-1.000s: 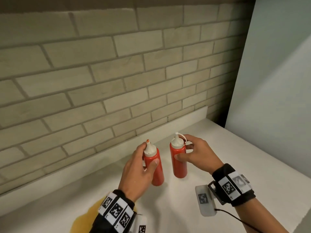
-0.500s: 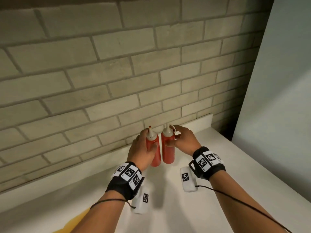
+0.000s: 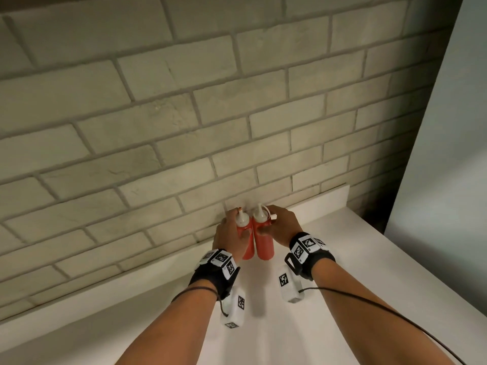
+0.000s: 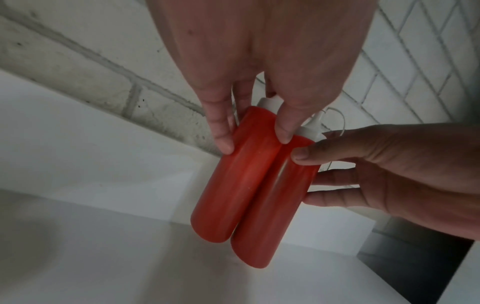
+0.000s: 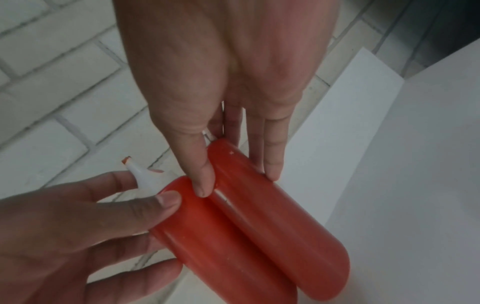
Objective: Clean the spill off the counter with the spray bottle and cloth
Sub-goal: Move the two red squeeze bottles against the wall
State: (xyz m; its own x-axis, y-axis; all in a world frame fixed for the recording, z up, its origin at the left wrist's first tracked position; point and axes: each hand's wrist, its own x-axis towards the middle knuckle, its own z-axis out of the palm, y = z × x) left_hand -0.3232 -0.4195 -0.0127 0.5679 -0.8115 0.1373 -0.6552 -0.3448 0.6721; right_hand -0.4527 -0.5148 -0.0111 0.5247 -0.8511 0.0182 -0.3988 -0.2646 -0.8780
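Note:
Two red squeeze bottles with white nozzle caps stand upright and touch side by side at the back of the white counter (image 3: 342, 285), close to the brick wall. My left hand (image 3: 237, 226) grips the left bottle (image 3: 247, 250) near its top, thumb in front and fingers behind. My right hand (image 3: 274, 225) grips the right bottle (image 3: 265, 246) the same way. The left wrist view shows the left bottle (image 4: 233, 185) against the right bottle (image 4: 275, 205). Whether their bases touch the counter I cannot tell. No spray bottle, cloth or spill is in view.
A low white ledge (image 3: 329, 196) runs along the foot of the brick wall (image 3: 184, 127). A tall pale panel (image 3: 448, 180) closes the right side, with a dark gap (image 3: 374, 219) in the corner. Cables trail from both wrist bands.
Both hands carried the bottles away from me toward the wall and brought them together until they touch. The yellow spill at the lower left has dropped out of view.

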